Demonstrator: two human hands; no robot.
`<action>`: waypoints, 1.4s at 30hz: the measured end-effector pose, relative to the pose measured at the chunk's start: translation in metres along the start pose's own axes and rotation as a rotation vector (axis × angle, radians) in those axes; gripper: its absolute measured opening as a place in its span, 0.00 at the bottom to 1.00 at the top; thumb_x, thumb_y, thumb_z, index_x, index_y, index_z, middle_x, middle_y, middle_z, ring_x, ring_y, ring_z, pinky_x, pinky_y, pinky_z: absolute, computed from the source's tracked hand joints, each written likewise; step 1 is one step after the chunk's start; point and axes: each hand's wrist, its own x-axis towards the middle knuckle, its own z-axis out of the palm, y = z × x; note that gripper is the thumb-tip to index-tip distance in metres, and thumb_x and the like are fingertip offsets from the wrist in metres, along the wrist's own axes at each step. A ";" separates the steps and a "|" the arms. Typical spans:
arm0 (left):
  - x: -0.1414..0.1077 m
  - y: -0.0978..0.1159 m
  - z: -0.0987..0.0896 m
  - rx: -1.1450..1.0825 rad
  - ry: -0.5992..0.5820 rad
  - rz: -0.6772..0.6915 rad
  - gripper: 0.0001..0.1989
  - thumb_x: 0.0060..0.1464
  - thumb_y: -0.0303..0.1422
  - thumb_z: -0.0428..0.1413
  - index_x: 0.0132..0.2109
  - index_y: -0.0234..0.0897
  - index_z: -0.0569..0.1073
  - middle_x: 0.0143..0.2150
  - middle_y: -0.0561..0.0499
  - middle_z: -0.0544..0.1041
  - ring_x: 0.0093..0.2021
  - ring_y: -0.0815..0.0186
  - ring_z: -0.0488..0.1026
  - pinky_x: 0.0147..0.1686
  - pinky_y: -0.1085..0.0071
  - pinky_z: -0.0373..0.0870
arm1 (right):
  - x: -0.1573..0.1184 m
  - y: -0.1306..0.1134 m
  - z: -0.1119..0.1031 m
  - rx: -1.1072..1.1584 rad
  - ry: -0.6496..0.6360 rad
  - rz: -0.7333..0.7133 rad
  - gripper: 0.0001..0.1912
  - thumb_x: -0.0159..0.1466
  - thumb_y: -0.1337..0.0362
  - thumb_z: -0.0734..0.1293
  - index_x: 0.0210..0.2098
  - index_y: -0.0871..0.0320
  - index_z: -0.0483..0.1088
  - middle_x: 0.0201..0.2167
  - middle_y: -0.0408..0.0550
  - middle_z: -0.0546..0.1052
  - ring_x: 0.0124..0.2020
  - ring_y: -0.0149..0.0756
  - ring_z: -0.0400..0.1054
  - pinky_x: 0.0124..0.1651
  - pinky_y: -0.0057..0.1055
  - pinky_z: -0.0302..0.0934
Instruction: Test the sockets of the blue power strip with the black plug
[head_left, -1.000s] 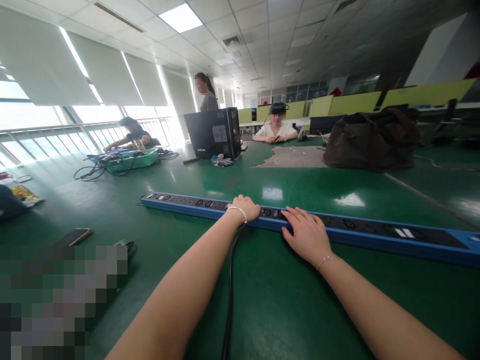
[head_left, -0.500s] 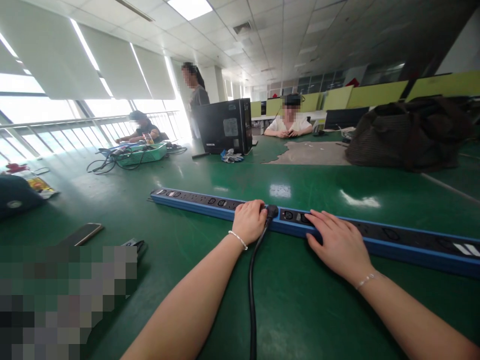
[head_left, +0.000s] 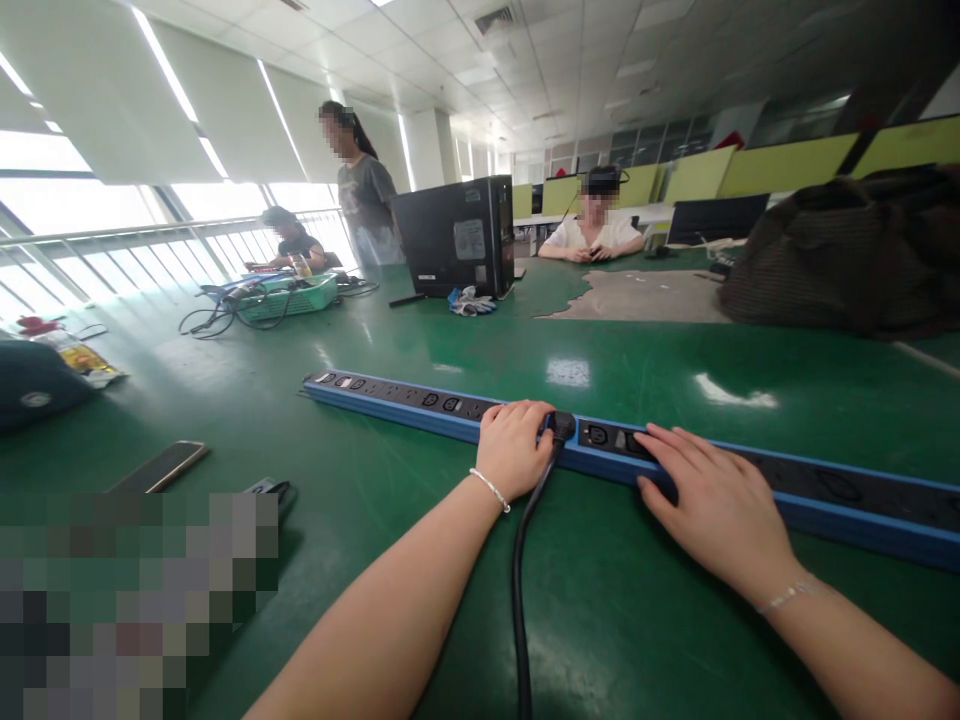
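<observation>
A long blue-and-black power strip (head_left: 390, 396) lies slantwise across the green table. My left hand (head_left: 514, 448) is at its middle, fingers curled around the left side of a black power plug (head_left: 562, 427). That plug sits at the strip's top face, and its thick black cable (head_left: 519, 570) runs down towards me. How deep the plug sits is hidden. My right hand (head_left: 724, 500) straddles the strip farther right, fingers laid over the top and thumb against the near blue side. Bare sockets (head_left: 598, 436) show between the plug and my right fingertips.
On the left are a phone (head_left: 161, 467), a dark blue object (head_left: 41, 385) and a green basket (head_left: 289, 303) with cables. A black computer case (head_left: 442, 240) stands behind, with gloves (head_left: 471, 302) before it. Far right sits a dark bag (head_left: 840, 260). Several people are beyond.
The view has shifted slightly, so both hands appear a little farther right. Their hold on the plug and strip looks the same. The standing person in the back has moved left.
</observation>
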 end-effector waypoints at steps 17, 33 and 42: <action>-0.002 -0.002 0.004 0.035 0.005 0.067 0.17 0.55 0.42 0.49 0.50 0.44 0.68 0.55 0.52 0.71 0.56 0.64 0.63 0.58 0.62 0.52 | 0.000 0.001 0.000 0.027 -0.009 0.018 0.23 0.61 0.58 0.56 0.54 0.56 0.65 0.54 0.50 0.70 0.55 0.48 0.60 0.53 0.46 0.53; -0.001 -0.003 0.004 0.031 0.024 0.070 0.16 0.56 0.41 0.48 0.49 0.45 0.69 0.54 0.52 0.72 0.54 0.64 0.65 0.57 0.62 0.54 | 0.005 -0.022 -0.008 0.119 0.012 -0.057 0.23 0.62 0.62 0.57 0.56 0.57 0.62 0.57 0.50 0.67 0.57 0.42 0.59 0.57 0.41 0.51; 0.000 -0.004 0.001 0.026 -0.018 0.050 0.17 0.56 0.38 0.47 0.51 0.44 0.69 0.54 0.51 0.72 0.55 0.62 0.65 0.57 0.63 0.54 | 0.041 -0.070 -0.009 0.314 -0.145 0.009 0.25 0.64 0.57 0.56 0.60 0.52 0.57 0.58 0.49 0.65 0.56 0.39 0.59 0.57 0.42 0.52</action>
